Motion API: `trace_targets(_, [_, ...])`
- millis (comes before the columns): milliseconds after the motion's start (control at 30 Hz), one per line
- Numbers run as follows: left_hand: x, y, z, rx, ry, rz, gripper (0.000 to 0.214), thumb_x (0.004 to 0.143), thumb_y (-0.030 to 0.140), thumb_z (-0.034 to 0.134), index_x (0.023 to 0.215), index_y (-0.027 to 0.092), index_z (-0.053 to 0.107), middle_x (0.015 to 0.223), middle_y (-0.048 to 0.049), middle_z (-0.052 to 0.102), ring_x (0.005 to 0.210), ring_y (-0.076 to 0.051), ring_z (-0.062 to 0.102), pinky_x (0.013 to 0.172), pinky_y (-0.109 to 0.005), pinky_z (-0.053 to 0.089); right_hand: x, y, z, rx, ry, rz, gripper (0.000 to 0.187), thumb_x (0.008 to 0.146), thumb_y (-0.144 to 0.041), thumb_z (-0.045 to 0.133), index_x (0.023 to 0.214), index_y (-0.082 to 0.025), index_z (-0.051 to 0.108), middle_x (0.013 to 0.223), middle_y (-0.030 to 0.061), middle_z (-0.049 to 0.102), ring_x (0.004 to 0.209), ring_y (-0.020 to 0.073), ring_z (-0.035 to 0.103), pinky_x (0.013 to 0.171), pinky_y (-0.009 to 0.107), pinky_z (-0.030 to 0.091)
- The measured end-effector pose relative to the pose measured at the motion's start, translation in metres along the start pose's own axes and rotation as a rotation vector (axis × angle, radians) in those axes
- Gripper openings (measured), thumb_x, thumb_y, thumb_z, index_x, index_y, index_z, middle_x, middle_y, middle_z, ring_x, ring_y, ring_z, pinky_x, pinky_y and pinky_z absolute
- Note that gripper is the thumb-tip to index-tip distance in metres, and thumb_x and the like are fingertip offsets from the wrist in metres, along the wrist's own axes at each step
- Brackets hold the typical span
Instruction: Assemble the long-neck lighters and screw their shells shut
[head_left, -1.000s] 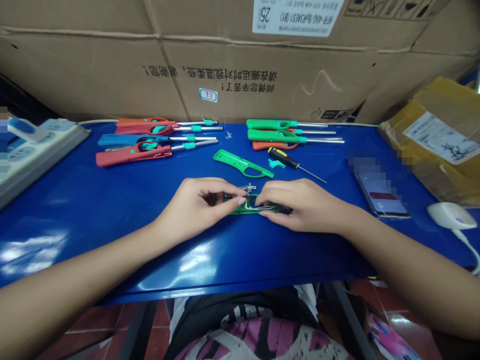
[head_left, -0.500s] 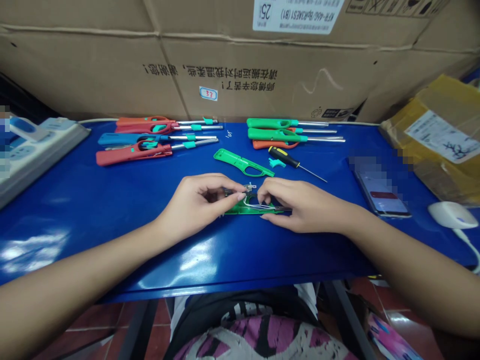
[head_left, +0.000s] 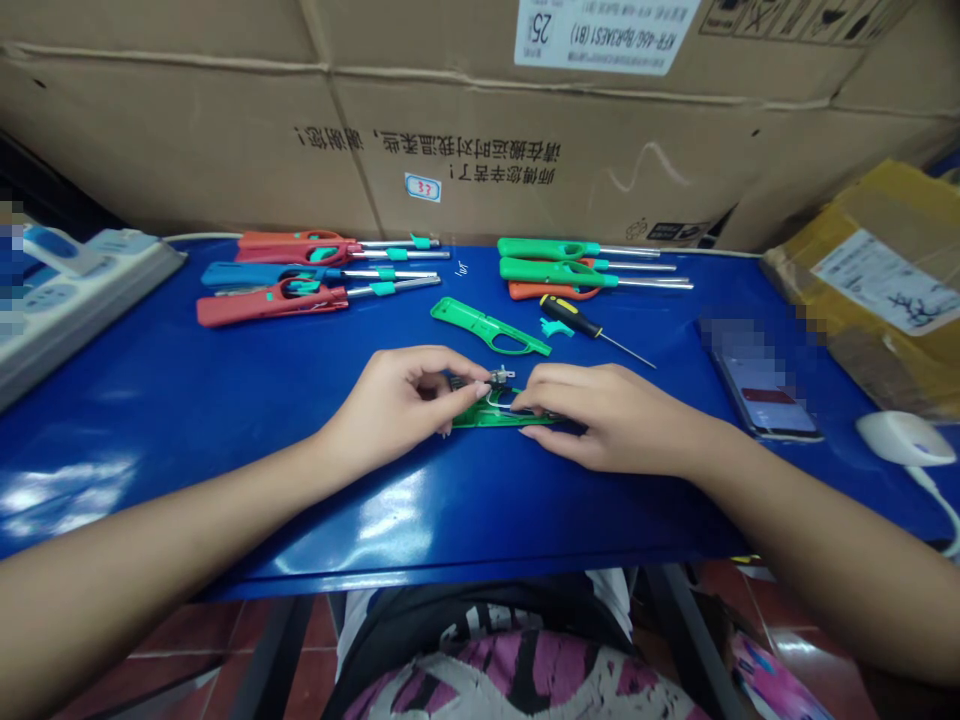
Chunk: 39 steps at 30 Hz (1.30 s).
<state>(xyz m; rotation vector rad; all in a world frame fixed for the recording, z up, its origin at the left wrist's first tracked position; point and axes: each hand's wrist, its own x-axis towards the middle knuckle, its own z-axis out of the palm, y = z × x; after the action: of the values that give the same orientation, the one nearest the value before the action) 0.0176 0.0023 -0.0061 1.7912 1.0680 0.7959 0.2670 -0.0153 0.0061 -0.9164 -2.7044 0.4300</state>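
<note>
In the head view, my left hand [head_left: 405, 395] pinches a small dark and metal lighter part [head_left: 503, 374] between thumb and fingertips. A thin white wire [head_left: 495, 404] runs from it over an opened green lighter shell half [head_left: 487, 420] on the table. My right hand [head_left: 622, 415] closes around the right end of that shell, its fingertips at the wire; its fingers hide the end. Just beyond my hands lies a second green shell half [head_left: 480, 320]. A teal trigger piece [head_left: 555, 328] and a black-and-yellow screwdriver [head_left: 577, 315] lie to its right.
Several red, orange and blue lighters [head_left: 281, 303] lie back left; green and orange ones [head_left: 555, 270] lie back right. A cardboard box [head_left: 247, 150] walls off the back. A phone [head_left: 761, 385], white device [head_left: 904, 438] and taped parcel [head_left: 877, 290] are right; a power strip [head_left: 97, 275] is left.
My right fingertips have shifted slightly left over the white wire and the shell, covering more of them. My left hand keeps its pinch. The whole view has shifted slightly.
</note>
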Motion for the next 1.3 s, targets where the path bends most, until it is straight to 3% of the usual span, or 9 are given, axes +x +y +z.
trace_targets(567, [0.000,-0.004,-0.002,0.076,-0.017,0.033,0.019,0.084,0.032,0.075,0.092,0.016,0.079,0.059,-0.0002,0.069,0.046,-0.010,0.059,0.047,-0.020,0.044,0.002,0.002,-0.001,0.195,-0.032,0.029,0.006,0.095,-0.018,0.057,0.098,-0.021,0.062,0.100,0.0033,0.064,0.089,0.0158,0.060,0.074,0.027,0.044])
trace_targets(700, [0.000,-0.005,-0.002,0.104,-0.007,0.036,0.020,0.084,0.033,0.075,0.092,0.016,0.079,0.062,-0.0010,0.070,0.047,-0.010,0.058,0.046,-0.020,0.043,0.001,0.000,-0.009,0.287,-0.059,0.036,0.006,0.094,-0.017,0.061,0.095,-0.020,0.065,0.095,0.0020,0.064,0.080,0.0131,0.057,0.069,0.026,0.042])
trace_targets(867, [0.000,-0.004,-0.002,0.126,0.017,0.049,0.018,0.084,0.032,0.075,0.091,0.017,0.080,0.069,-0.0023,0.073,0.049,-0.009,0.058,0.048,-0.020,0.043,-0.002,-0.001,-0.020,0.356,-0.157,0.045,0.019,0.087,-0.008,0.062,0.100,-0.021,0.067,0.096,-0.0003,0.064,0.069,0.0091,0.051,0.063,0.023,0.041])
trace_targets(933, [0.000,-0.004,-0.002,0.134,0.019,0.062,0.017,0.084,0.032,0.075,0.091,0.017,0.080,0.068,-0.0015,0.072,0.049,-0.009,0.057,0.047,-0.020,0.043,-0.004,0.000,-0.024,0.343,-0.120,0.053,0.024,0.085,-0.007,0.061,0.104,-0.020,0.066,0.099,0.0006,0.064,0.069,0.0091,0.051,0.062,0.023,0.041])
trace_targets(1067, [0.001,-0.006,-0.003,0.140,0.022,0.079,0.016,0.084,0.031,0.075,0.091,0.017,0.080,0.069,-0.0012,0.072,0.051,-0.008,0.056,0.048,-0.020,0.042,-0.008,0.006,-0.030,0.218,-0.044,0.127,0.013,0.086,-0.016,0.064,0.099,-0.019,0.066,0.094,0.0005,0.065,0.064,0.0092,0.048,0.059,0.024,0.039])
trace_targets(1167, [0.001,-0.006,-0.002,0.148,0.027,0.089,0.016,0.084,0.030,0.075,0.090,0.017,0.080,0.070,-0.0015,0.071,0.051,-0.008,0.054,0.048,-0.020,0.041,-0.010,0.011,-0.031,0.158,-0.104,0.172,0.010,0.088,-0.023,0.068,0.097,-0.020,0.069,0.091,-0.0005,0.068,0.065,0.0099,0.053,0.059,0.024,0.039])
trace_targets(1300, [0.000,-0.004,-0.002,0.146,0.027,0.104,0.014,0.083,0.028,0.076,0.088,0.016,0.080,0.068,-0.0009,0.071,0.050,-0.007,0.051,0.047,-0.019,0.039,-0.009,0.015,-0.027,0.174,-0.148,0.178,0.006,0.089,-0.019,0.067,0.092,-0.020,0.071,0.092,0.0005,0.073,0.079,0.0129,0.063,0.069,0.025,0.045])
